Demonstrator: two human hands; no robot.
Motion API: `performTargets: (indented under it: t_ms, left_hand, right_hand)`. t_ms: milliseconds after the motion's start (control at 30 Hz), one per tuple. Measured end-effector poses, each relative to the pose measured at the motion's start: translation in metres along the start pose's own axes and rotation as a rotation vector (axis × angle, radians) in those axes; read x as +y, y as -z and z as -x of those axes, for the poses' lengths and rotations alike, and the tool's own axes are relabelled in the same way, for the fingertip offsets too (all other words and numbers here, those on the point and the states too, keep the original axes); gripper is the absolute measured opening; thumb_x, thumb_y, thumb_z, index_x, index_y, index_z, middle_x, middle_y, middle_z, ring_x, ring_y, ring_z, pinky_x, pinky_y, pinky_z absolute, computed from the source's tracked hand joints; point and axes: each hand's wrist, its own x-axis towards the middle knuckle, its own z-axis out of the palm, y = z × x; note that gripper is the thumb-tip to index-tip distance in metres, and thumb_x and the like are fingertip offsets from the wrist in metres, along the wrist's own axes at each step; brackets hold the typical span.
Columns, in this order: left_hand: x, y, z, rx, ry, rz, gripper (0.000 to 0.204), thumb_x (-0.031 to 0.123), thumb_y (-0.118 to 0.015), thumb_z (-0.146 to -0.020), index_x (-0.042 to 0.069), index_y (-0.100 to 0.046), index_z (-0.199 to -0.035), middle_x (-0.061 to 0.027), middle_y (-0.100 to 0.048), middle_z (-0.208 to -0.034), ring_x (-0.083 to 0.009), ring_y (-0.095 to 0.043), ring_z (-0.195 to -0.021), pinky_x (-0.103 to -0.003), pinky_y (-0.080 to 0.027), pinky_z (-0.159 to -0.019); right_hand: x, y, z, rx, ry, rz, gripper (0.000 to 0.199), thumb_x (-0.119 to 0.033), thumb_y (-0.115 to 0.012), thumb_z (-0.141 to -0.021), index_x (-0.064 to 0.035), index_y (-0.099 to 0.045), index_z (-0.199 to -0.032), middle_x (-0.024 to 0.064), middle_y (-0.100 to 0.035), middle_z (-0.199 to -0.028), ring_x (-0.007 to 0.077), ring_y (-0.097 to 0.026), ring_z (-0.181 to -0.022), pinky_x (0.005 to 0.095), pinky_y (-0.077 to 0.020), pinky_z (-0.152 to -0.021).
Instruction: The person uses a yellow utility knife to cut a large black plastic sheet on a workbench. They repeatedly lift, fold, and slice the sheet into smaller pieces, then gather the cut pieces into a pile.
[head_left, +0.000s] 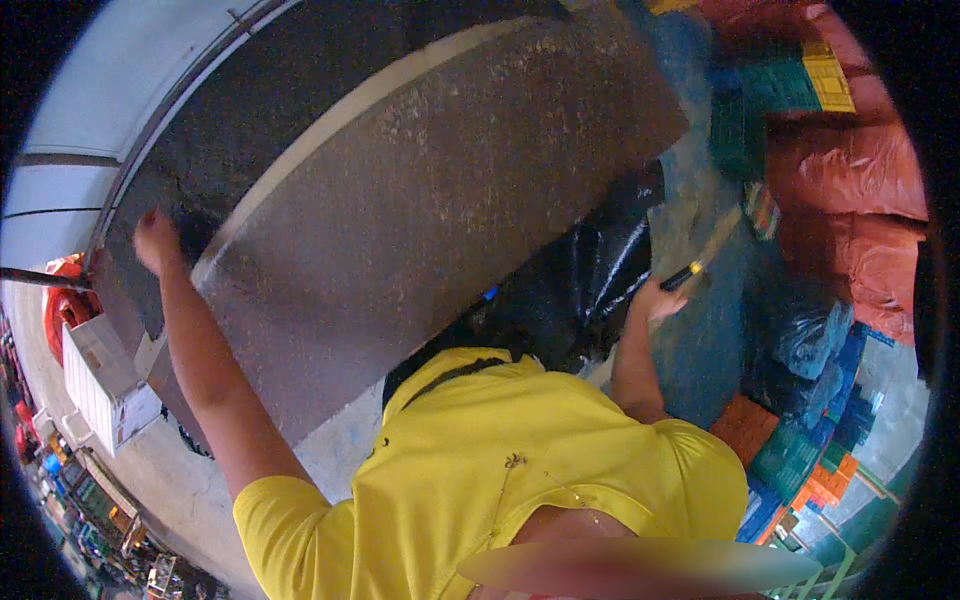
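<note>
In front of me lies a large brown panel point(450, 180) with a rough, worn face. A pale curved strip point(340, 115) runs along its far edge. My left hand point(158, 243) is at the far left, beyond the panel's left end and over a dark surface point(270, 90). Its fingers look curled closed, and anything in them is too small to tell. On the right, my right hand point(657, 300) grips a long tool with a black and yellow handle point(684, 275). The tool's thin, pale far part points up and right; blur hides its exact kind.
Black plastic sheeting point(610, 260) shows beside the panel, near my right arm. Reddish sacks point(855, 170) and green and yellow crates point(790, 80) are stacked at the right. More coloured crates point(785, 460) stand lower right. A white box point(100, 385) sits at the left.
</note>
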Motion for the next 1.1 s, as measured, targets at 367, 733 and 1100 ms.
performTargets:
  t_ms: [367,733,1100]
  left_hand:
    - [-0.069,0.042,0.001,-0.231,0.686,-0.607,0.096,0.075,-0.065,-0.064,-0.002,-0.060,-0.120,-0.0174,-0.054,-0.130,-0.0318,-0.050,-0.122,-0.047,-0.033,-0.103]
    - [-0.087,0.143,0.286,0.234,0.310,0.360,0.035,0.025,-0.070,-0.083,-0.005,-0.066,-0.101,-0.0089,-0.068,-0.088,-0.0190,-0.060,-0.078,-0.034,-0.047,-0.073]
    - [-0.144,0.176,0.484,0.075,1.252,0.323,0.058,0.030,-0.079,-0.070,-0.013,-0.058,-0.102,-0.0248,-0.066,-0.088,-0.0379,-0.063,-0.079,-0.041,-0.049,-0.076]
  right_hand:
    - [-0.562,-0.202,-0.071,-0.359,0.639,-0.119,0.069,-0.049,-0.064,-0.082,-0.0019,-0.049,-0.130,0.0309,-0.036,-0.140,0.0447,-0.032,-0.133,0.0572,-0.0220,-0.110]
    - [-0.307,-0.121,-0.138,-0.375,0.663,-0.294,0.059,-0.049,-0.060,-0.086,0.0001,-0.058,-0.120,0.0213,-0.063,-0.114,0.0412,-0.061,-0.100,0.0455,-0.0486,-0.085]
    - [-0.070,-0.123,-0.132,-0.311,0.603,0.063,0.063,-0.053,-0.056,-0.088,0.0055,-0.062,-0.110,0.0256,-0.065,-0.099,0.0418,-0.063,-0.085,0.0493,-0.0484,-0.075]
